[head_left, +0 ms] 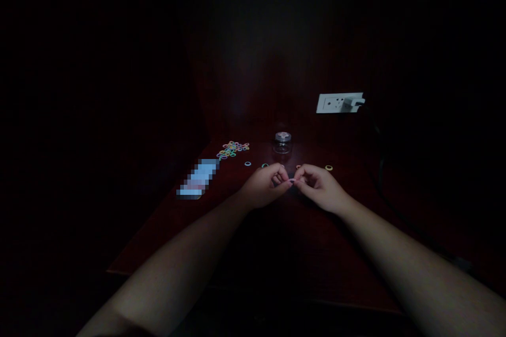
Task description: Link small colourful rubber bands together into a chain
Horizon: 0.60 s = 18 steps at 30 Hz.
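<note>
Between my two hands, just above the dark red table (253,253), a small pale hair tie (292,180) is pinched at both sides. My left hand (265,185) holds its left end between thumb and forefinger. The right end sits in the same kind of pinch of my right hand (320,187). Just beyond my fingers, several coloured hair ties lie in a loose row, among them a blue one (247,164) at the left and a yellow one (329,168) at the right. A clear jar (282,145) with a lid stands behind them.
A pile of colourful hair ties (231,150) lies at the back left. In front of it is a blurred-out, phone-like flat object (198,179). On the wall at the right, a white socket (330,103) holds a plug (353,102) with a dark cable running down. The surroundings are very dark.
</note>
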Each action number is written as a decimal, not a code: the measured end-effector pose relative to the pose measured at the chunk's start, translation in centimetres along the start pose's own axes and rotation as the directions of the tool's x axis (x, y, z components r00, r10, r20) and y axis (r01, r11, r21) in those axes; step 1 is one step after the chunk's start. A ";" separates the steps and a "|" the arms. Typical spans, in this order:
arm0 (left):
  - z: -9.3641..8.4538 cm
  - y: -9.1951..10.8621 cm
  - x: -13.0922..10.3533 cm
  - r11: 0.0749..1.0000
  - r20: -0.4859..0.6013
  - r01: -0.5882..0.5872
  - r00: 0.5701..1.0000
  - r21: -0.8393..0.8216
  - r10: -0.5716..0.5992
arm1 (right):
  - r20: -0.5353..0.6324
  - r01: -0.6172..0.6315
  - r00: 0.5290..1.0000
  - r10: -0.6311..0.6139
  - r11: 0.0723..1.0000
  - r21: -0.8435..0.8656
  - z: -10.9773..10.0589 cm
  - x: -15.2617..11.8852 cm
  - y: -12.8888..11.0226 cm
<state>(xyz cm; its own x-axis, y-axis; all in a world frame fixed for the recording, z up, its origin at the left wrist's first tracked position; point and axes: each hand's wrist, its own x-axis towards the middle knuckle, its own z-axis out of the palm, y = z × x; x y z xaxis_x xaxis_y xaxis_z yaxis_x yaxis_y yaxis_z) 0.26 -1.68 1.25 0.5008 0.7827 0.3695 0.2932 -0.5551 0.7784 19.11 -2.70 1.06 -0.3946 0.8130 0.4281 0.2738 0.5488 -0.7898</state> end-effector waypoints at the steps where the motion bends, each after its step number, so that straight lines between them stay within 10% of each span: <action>1: 0.0 0.0 0.0 1.000 -0.001 -0.001 1.000 0.002 0.001 | 0.003 -0.003 1.000 0.003 1.000 0.002 0.0 0.0 -0.1; 18: 0.0 0.2 -0.1 0.999 0.015 0.032 0.999 -0.022 -0.032 | 0.007 -0.017 1.000 0.017 0.999 0.029 0.0 0.0 -0.3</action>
<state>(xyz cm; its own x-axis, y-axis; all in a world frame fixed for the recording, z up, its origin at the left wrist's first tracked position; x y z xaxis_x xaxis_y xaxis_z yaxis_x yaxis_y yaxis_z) 0.29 -1.87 1.36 0.5032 0.7957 0.3372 0.2915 -0.5236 0.8006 19.04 -2.86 1.26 -0.3960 0.8206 0.4120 0.2551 0.5293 -0.8092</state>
